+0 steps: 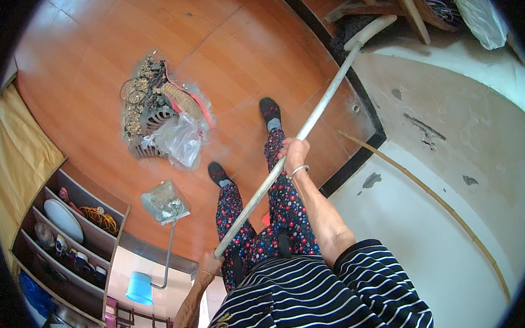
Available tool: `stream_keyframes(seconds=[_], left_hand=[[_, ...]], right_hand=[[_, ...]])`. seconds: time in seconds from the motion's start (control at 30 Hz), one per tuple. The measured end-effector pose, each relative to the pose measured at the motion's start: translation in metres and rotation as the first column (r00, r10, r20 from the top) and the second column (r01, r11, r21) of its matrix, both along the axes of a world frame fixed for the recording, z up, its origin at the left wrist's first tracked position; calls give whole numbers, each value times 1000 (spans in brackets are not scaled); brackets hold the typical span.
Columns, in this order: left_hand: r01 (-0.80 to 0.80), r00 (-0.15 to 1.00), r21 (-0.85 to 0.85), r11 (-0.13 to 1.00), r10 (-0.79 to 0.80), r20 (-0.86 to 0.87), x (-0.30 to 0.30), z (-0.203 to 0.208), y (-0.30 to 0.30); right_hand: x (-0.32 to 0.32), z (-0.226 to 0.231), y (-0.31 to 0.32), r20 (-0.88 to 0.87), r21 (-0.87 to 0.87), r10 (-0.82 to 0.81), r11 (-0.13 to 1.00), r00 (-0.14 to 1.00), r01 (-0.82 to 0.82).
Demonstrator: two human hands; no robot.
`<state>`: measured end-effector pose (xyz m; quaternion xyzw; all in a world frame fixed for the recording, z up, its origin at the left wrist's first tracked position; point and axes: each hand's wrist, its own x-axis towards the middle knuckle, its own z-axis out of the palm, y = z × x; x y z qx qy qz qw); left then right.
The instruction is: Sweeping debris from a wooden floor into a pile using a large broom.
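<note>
A long pale-handled broom (327,96) slants from my waist up to the far right. My left hand (210,264) is closed round the lower end of its handle, beside my left thigh. Further up the handle, my right hand (294,153) grips it, with a bracelet at the wrist. At the far end, dark bristles (345,34) touch the floor by the wall, partly under a wooden piece of furniture. A heap of sweepings (141,94) lies on the tiled floor ahead of my feet, with a clear plastic bag (178,138) and a red-edged insole-like piece (183,99).
A long-handled dustpan (166,204) stands to the left, near an open shoe rack (86,232) and a blue bucket (139,288). A bamboo pole (428,189) leans along the stained white wall on the right. Wooden furniture legs (414,18) stand at the far right.
</note>
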<state>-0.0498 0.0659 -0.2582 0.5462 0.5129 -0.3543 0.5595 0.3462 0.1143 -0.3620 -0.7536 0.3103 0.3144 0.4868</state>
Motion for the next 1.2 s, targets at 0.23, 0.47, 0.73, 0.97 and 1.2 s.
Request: stream_keyframes(seconds=[0.23, 0.47, 0.73, 0.97, 1.2], left_hand=[[-73, 995, -14, 997, 72, -69, -21, -28, 17], [9, 997, 229, 973, -26, 68, -33, -36, 11], [69, 995, 276, 959, -86, 53, -21, -62, 5], [-155, 986, 108, 982, 147, 77, 22, -106, -2], [19, 1000, 136, 990, -17, -14, 9, -61, 1]], right_hand=[[-16, -26, 6, -79, 2, -75, 997, 994, 76], [-22, -19, -11, -150, 204, -160, 961, 976, 189], [-15, -41, -12, -96, 169, -154, 971, 983, 169], [43, -63, 1, 0, 102, -81, 991, 997, 81], [11, -40, -7, -4, 178, -35, 983, 999, 35]])
